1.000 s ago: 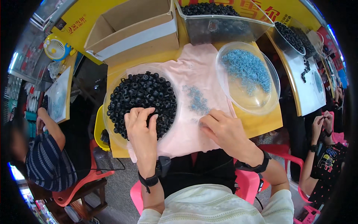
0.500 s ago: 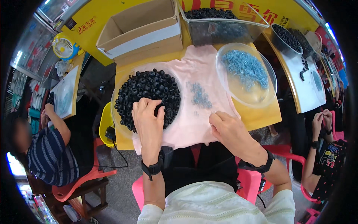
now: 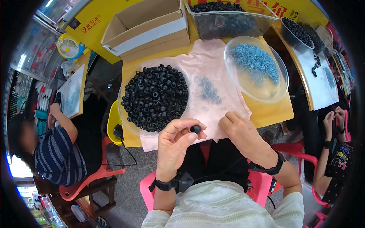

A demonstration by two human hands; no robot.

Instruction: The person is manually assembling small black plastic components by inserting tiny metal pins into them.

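Note:
Between the thumb and fingers of my left hand (image 3: 174, 142) is a small black ring-shaped plastic part (image 3: 195, 129), held over the front edge of a pale pink cloth (image 3: 201, 55). My right hand (image 3: 245, 135) is closed just to its right, fingertips pinched together low over the cloth; whatever they grip is hidden. Left on the table, a clear round tray (image 3: 119, 97) is heaped with similar black parts (image 3: 154, 95). A loose patch of tiny bluish clear pieces (image 3: 209, 91) lies on the cloth. More of these pieces (image 3: 256, 62) fill part of a clear round tray (image 3: 282, 93) at the right.
Behind the trays stand an open cardboard box (image 3: 150, 36) and a clear bin (image 3: 228, 26) of black parts. A yellow bucket (image 3: 114, 125) is at the table's left side. People work at side tables, one in a striped shirt (image 3: 59, 155) at left, another at right.
My left hand has come out of the heap of black parts, moving right and toward me with one part in its fingers. My right hand stays closed near the cloth's front edge.

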